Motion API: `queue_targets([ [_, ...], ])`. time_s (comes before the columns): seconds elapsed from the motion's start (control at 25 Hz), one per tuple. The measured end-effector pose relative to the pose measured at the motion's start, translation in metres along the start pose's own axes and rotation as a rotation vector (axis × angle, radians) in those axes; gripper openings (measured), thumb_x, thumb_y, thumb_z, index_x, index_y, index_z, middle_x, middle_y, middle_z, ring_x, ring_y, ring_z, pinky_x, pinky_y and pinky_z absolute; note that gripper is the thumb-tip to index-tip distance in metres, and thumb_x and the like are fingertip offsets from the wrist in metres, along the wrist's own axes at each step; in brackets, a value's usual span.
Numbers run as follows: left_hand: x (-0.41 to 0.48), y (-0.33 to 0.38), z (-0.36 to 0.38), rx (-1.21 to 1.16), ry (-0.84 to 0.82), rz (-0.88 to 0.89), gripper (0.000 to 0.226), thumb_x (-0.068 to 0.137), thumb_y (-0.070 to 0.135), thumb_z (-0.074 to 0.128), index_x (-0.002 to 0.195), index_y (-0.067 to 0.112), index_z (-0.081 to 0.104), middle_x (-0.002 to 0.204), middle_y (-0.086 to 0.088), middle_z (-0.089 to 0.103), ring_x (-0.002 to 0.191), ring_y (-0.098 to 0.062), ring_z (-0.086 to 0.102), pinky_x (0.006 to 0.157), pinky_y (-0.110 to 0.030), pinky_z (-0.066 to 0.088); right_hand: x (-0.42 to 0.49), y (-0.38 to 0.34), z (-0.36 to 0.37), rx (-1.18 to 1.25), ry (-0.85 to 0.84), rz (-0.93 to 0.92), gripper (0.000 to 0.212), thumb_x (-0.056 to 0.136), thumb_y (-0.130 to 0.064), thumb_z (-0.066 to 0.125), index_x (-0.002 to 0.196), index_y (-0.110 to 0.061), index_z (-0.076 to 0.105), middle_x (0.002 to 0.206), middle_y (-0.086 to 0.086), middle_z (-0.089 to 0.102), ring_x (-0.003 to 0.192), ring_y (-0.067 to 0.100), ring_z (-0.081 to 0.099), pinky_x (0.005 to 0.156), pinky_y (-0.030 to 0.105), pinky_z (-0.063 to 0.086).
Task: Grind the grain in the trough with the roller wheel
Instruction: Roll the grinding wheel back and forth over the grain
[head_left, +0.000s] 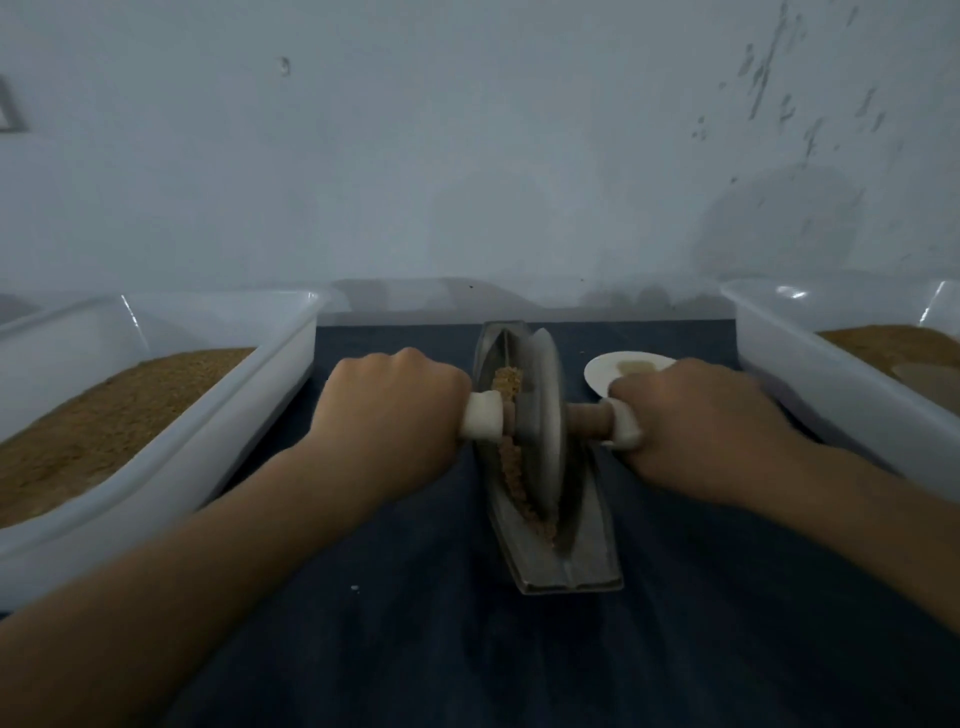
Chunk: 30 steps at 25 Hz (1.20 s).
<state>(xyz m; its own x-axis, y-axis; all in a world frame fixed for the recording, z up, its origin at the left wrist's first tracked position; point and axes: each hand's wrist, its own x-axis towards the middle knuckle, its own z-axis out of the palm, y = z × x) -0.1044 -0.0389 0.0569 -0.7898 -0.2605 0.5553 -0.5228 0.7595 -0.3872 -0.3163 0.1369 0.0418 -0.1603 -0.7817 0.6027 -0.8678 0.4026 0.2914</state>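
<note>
A grey metal trough (587, 564) lies lengthwise on the dark cloth, pointing away from me. Brown grain (511, 467) lines its groove. The metal roller wheel (543, 421) stands on edge in the groove near the middle, blurred. A wooden axle with white end grips runs through it. My left hand (395, 410) is closed around the left grip (483, 422). My right hand (691, 421) is closed around the right grip (626, 428).
A white tub (260, 415) holding brown grain stands at the left, and another white tub (810, 374) with grain at the right. A small white dish (602, 376) with a little powder sits behind my right hand. A pale wall rises close behind.
</note>
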Motion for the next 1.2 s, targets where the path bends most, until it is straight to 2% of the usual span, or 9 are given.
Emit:
queue_targets([
  [0.12, -0.006, -0.005, -0.001, 0.0, 0.044, 0.005, 0.043, 0.057, 0.039, 0.08, 0.06, 0.033, 0.037, 0.053, 0.012, 0.011, 0.044, -0.006, 0.002, 0.047, -0.017, 0.008, -0.004, 0.003, -0.008, -0.053, 0.082, -0.054, 0.028, 0.064, -0.054, 0.056, 0.059, -0.032, 0.038, 0.055, -0.018, 0.008, 0.045, -0.003, 0.004, 0.048, 0.013, 0.0],
  [0.28, 0.038, 0.001, 0.026, -0.085, -0.197, -0.241, 0.009, 0.088, 0.032, 0.061, 0.084, 0.023, 0.059, 0.07, 0.003, 0.048, 0.056, -0.018, 0.041, 0.055, -0.032, 0.033, 0.049, -0.007, 0.013, -0.032, -0.168, 0.095, 0.023, 0.087, -0.043, 0.066, 0.077, -0.029, 0.05, 0.067, -0.01, 0.045, 0.057, 0.016, 0.044, 0.051, 0.025, 0.029],
  [0.4, 0.051, -0.004, 0.029, -0.201, -0.34, -0.279, 0.012, 0.09, 0.032, 0.06, 0.095, 0.023, 0.064, 0.086, 0.0, 0.057, 0.072, -0.022, 0.05, 0.064, -0.035, 0.039, 0.076, -0.006, 0.01, -0.005, -0.298, 0.088, 0.012, 0.089, -0.038, 0.065, 0.086, -0.027, 0.06, 0.082, -0.004, 0.061, 0.073, 0.02, 0.058, 0.06, 0.03, 0.042],
  [0.56, 0.0, -0.003, 0.018, -0.072, -0.053, -0.091, 0.034, 0.071, 0.039, 0.071, 0.063, 0.03, 0.039, 0.057, 0.009, 0.036, 0.044, -0.012, 0.024, 0.045, -0.023, 0.02, 0.018, -0.001, -0.004, -0.038, -0.134, 0.023, 0.024, 0.069, -0.048, 0.063, 0.062, -0.034, 0.045, 0.055, -0.015, 0.036, 0.045, 0.001, 0.033, 0.042, 0.019, 0.018],
  [0.68, 0.002, -0.005, 0.009, -0.012, 0.069, -0.023, 0.044, 0.052, 0.037, 0.078, 0.057, 0.031, 0.035, 0.053, 0.011, 0.012, 0.044, -0.008, 0.002, 0.048, -0.016, 0.007, -0.004, 0.003, -0.004, -0.031, -0.014, 0.022, 0.025, 0.059, -0.057, 0.051, 0.058, -0.035, 0.037, 0.048, -0.018, 0.02, 0.039, -0.003, 0.016, 0.041, 0.014, 0.001],
  [0.8, 0.033, 0.001, 0.026, -0.021, -0.133, -0.155, 0.009, 0.081, 0.034, 0.066, 0.08, 0.027, 0.06, 0.063, 0.006, 0.037, 0.05, -0.016, 0.032, 0.049, -0.029, 0.027, 0.03, -0.001, 0.017, -0.004, -0.151, 0.126, 0.021, 0.077, -0.05, 0.058, 0.071, -0.033, 0.048, 0.061, -0.013, 0.045, 0.05, 0.01, 0.044, 0.046, 0.022, 0.026],
  [0.96, 0.066, 0.002, 0.019, -0.003, -0.231, -0.18, 0.012, 0.09, 0.028, 0.061, 0.098, 0.021, 0.067, 0.086, -0.003, 0.061, 0.078, -0.026, 0.062, 0.06, -0.034, 0.041, 0.064, 0.0, 0.028, 0.148, -0.379, 0.238, 0.017, 0.089, -0.045, 0.06, 0.085, -0.029, 0.058, 0.09, -0.004, 0.065, 0.081, 0.024, 0.061, 0.064, 0.033, 0.044],
  [1.04, 0.047, 0.002, 0.012, -0.013, -0.184, -0.12, 0.009, 0.086, 0.031, 0.065, 0.089, 0.023, 0.063, 0.073, 0.002, 0.051, 0.064, -0.021, 0.055, 0.055, -0.032, 0.038, 0.04, 0.004, 0.022, 0.124, -0.329, 0.191, 0.018, 0.084, -0.046, 0.058, 0.078, -0.03, 0.054, 0.078, -0.009, 0.06, 0.066, 0.015, 0.054, 0.052, 0.028, 0.034],
  [1.2, -0.007, -0.004, -0.002, -0.012, 0.072, 0.008, 0.051, 0.053, 0.039, 0.081, 0.063, 0.031, 0.031, 0.055, 0.011, 0.01, 0.042, -0.011, 0.008, 0.047, -0.018, 0.007, -0.012, 0.005, -0.004, 0.032, 0.064, 0.01, 0.022, 0.067, -0.054, 0.047, 0.063, -0.034, 0.038, 0.051, -0.018, 0.023, 0.044, -0.004, 0.016, 0.043, 0.015, 0.006],
])
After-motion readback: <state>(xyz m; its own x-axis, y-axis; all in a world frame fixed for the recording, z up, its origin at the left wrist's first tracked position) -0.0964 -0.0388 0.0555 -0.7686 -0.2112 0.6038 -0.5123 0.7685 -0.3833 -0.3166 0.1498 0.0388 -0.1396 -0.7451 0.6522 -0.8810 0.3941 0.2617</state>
